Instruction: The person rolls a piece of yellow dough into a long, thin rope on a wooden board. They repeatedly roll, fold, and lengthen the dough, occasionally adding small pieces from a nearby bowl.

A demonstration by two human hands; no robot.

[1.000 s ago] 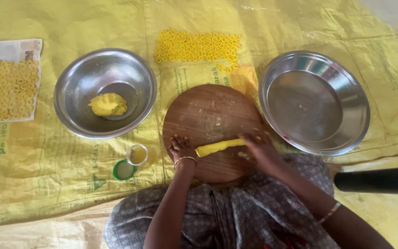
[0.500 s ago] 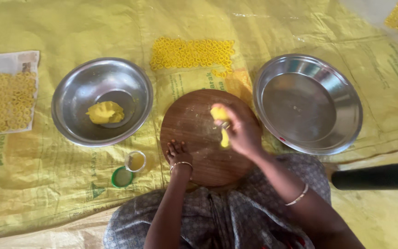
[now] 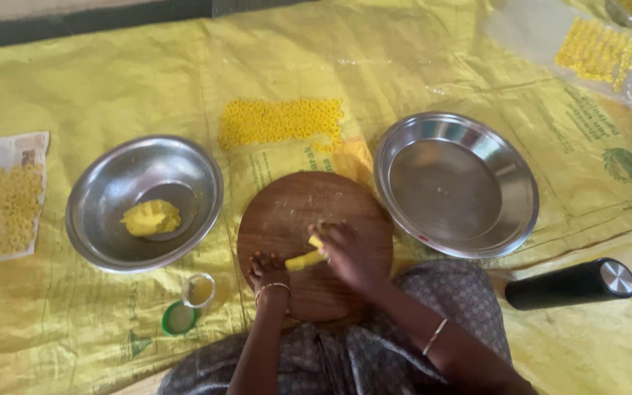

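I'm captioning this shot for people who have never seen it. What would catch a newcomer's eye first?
The round brown wooden board at centre, where the right hand and left hand work a yellow strip of dough. Either side lie a steel bowl holding a yellow dough lump and a shallow steel pan. Beyond the board, yellow dough rings lie in rows on the yellow sheet.

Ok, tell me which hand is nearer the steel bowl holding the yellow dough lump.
Left. The left hand rests on the round wooden board at its edge toward the steel bowl; the right hand sits farther across the board, holding a yellow dough strip.
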